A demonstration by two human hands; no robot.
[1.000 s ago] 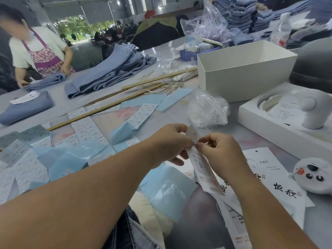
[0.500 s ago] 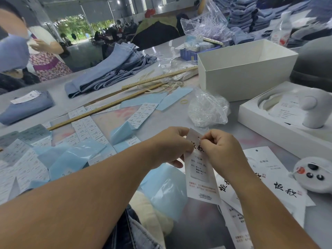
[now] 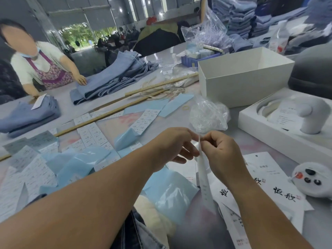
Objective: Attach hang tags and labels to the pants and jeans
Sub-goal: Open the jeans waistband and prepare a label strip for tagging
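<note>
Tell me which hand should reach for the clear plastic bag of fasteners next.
Probably the right hand: the clear plastic bag lies just beyond it. But both it and the left hand pinch the hang tag, so one must release.

hang tag edge-on, print unreadable, jeans cropped below

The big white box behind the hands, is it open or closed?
Open. The white box has no lid on it, and you can see down its inside walls. Its bottom is hidden, so I cannot tell if anything is inside.
</note>
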